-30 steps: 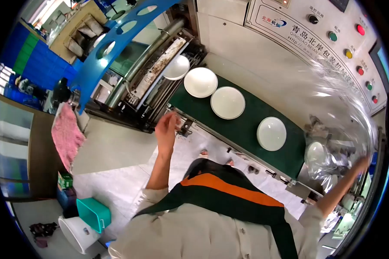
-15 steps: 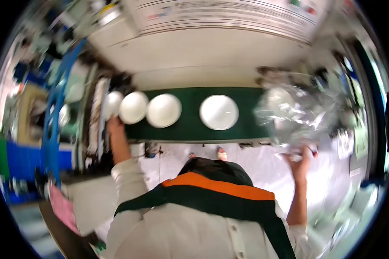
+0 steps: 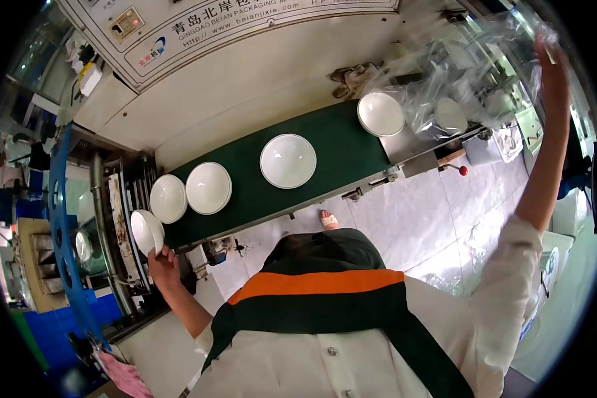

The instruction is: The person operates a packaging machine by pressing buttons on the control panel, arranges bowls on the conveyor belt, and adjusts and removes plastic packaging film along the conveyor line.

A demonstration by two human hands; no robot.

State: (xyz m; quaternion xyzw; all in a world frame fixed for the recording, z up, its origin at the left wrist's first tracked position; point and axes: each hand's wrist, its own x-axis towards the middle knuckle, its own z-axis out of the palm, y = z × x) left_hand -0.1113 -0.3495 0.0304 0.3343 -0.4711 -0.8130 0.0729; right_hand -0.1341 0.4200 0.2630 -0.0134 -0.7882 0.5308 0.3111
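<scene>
At the left end of the green conveyor belt [image 3: 338, 142], my left hand [image 3: 164, 266] grips the near rim of a white bowl [image 3: 146, 232], which is tilted. Three more white bowls stand on the belt: one [image 3: 168, 199] close to the held one, a second [image 3: 209, 188] beside it, and a third [image 3: 288, 161] mid-belt. Another bowl [image 3: 381, 114] sits at the belt's right end. My right hand [image 3: 553, 63] is raised at the far upper right, closed on crumpled clear plastic film [image 3: 458, 73]. Beneath the film a further round white bowl [image 3: 450, 116] shows through.
A machine panel with printed lettering [image 3: 245, 26] stands behind the belt. On the left are a blue perforated strip [image 3: 66, 232] and metal rollers [image 3: 106, 219]. A red-knobbed lever [image 3: 462, 170] sticks out below the right end. A pink cloth [image 3: 123, 375] hangs at lower left.
The view has turned. My right hand has gone from low at the right to high at the far right, drawing the film out. My left hand stays by the leftmost bowl, now more tilted.
</scene>
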